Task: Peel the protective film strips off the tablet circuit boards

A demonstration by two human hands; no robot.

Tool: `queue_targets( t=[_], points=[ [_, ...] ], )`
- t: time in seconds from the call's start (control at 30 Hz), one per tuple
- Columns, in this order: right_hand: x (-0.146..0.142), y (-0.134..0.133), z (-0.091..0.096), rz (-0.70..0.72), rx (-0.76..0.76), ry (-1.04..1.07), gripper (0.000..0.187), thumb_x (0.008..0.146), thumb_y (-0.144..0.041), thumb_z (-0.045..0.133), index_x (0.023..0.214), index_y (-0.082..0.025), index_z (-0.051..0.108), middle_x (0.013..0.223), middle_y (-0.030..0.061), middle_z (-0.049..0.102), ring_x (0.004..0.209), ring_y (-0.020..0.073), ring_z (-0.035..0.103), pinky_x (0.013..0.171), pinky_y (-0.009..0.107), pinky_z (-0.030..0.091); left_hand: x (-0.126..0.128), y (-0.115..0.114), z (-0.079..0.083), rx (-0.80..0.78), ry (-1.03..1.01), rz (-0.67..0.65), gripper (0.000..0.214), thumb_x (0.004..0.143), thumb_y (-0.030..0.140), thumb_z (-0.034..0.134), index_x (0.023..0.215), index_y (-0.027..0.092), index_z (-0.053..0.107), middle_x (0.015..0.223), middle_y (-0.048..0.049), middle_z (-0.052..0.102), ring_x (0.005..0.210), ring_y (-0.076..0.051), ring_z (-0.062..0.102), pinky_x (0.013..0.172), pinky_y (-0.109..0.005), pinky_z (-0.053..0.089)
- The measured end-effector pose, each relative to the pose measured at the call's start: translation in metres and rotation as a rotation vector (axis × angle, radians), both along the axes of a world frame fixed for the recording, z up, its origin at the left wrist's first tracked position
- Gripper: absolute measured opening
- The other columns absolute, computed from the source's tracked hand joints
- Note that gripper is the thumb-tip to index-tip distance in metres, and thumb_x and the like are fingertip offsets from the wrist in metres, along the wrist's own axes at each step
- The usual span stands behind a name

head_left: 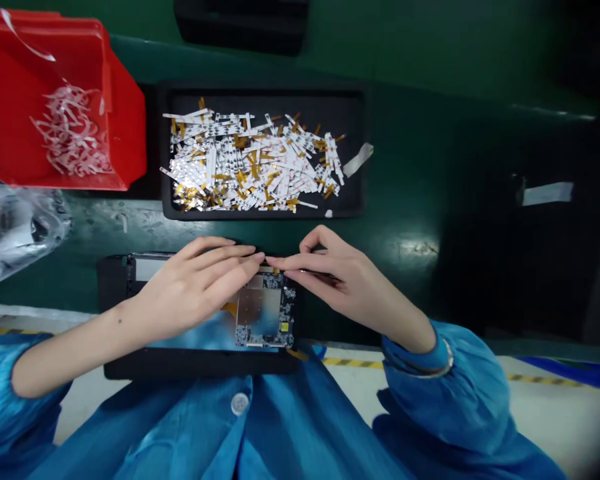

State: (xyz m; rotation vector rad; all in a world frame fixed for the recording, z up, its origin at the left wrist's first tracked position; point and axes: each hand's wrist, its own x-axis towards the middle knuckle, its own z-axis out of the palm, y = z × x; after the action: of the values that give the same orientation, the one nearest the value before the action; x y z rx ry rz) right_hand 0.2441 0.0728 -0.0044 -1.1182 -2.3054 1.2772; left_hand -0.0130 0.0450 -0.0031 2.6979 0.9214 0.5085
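An open tablet-like device (195, 339) with a green-black circuit board (259, 310) lies in a black tray (180, 365) right in front of me. My left hand (195, 287) rests across it, fingers stretched out, with the tips at the board's upper edge. My right hand (335, 273) comes in from the right, its fingertips meeting the left ones there. A slim dark tool (325, 274) shows in its grip, mostly hidden by the fingers. Under the right fingertips a small orange-and-white flex strip (270, 269) is partly visible at the board's edge.
Beyond the hands, a black tray (265, 215) holds many white and orange flex strips (260, 160). A red bin (127, 120) with peeled white liners (75, 133) stands at left, above a clear plastic bag (23, 220). A white strip (547, 193) lies at right.
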Motion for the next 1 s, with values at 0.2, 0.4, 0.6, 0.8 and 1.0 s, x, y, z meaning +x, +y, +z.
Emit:
queue_targets(
  t=[0.2,0.4,0.6,0.8,1.0],
  points=[
    [0.007,0.000,0.013,-0.231,-0.054,0.329,0.021,0.095,-0.021,0.060,0.108,-0.026,0.077,0.096,0.0055,0.056,0.079,0.0138,0.057,0.064,0.028,0.050,0.010,0.003,0.001,-0.186,-0.123,0.031,0.030,0.097,0.007,0.046,0.127,0.007,0.053,0.123,-0.0111,0.067,0.110,-0.020,0.065,0.095,-0.033,0.052],
    [-0.006,0.001,-0.004,-0.521,-0.271,0.544,0.038,0.102,-0.040,0.049,0.072,-0.019,0.062,0.067,-0.0019,0.056,0.044,0.0056,0.048,0.035,0.020,0.036,0.011,0.004,-0.003,-0.061,-0.029,-0.096,0.030,0.100,0.007,0.042,0.128,0.004,0.053,0.132,-0.0142,0.063,0.124,-0.023,0.060,0.098,-0.035,0.052],
    [-0.013,0.002,-0.012,-0.474,-0.524,0.645,0.030,0.086,-0.038,0.072,0.089,-0.025,0.046,0.072,-0.0063,0.066,0.055,0.0138,0.070,0.046,0.025,0.060,0.011,0.003,-0.003,0.010,0.015,-0.123,0.027,0.100,0.008,0.045,0.125,0.004,0.055,0.132,-0.0129,0.063,0.127,-0.025,0.057,0.099,-0.036,0.051],
    [-0.011,0.000,-0.015,-0.483,-0.423,0.648,0.026,0.087,-0.028,0.072,0.092,-0.027,0.047,0.072,-0.0073,0.069,0.056,0.0159,0.072,0.048,0.027,0.062,0.012,0.004,-0.005,-0.005,-0.002,-0.118,0.027,0.099,0.008,0.047,0.125,0.003,0.055,0.130,-0.0143,0.064,0.124,-0.025,0.060,0.098,-0.037,0.052],
    [-0.012,-0.002,-0.019,-0.512,-0.360,0.637,0.025,0.089,-0.029,0.070,0.094,-0.028,0.046,0.073,-0.0074,0.070,0.054,0.0146,0.072,0.046,0.024,0.061,0.012,0.003,0.003,-0.048,-0.030,-0.118,0.024,0.100,0.011,0.048,0.120,0.005,0.059,0.128,-0.0191,0.064,0.121,-0.031,0.061,0.091,-0.041,0.055]
  ],
)
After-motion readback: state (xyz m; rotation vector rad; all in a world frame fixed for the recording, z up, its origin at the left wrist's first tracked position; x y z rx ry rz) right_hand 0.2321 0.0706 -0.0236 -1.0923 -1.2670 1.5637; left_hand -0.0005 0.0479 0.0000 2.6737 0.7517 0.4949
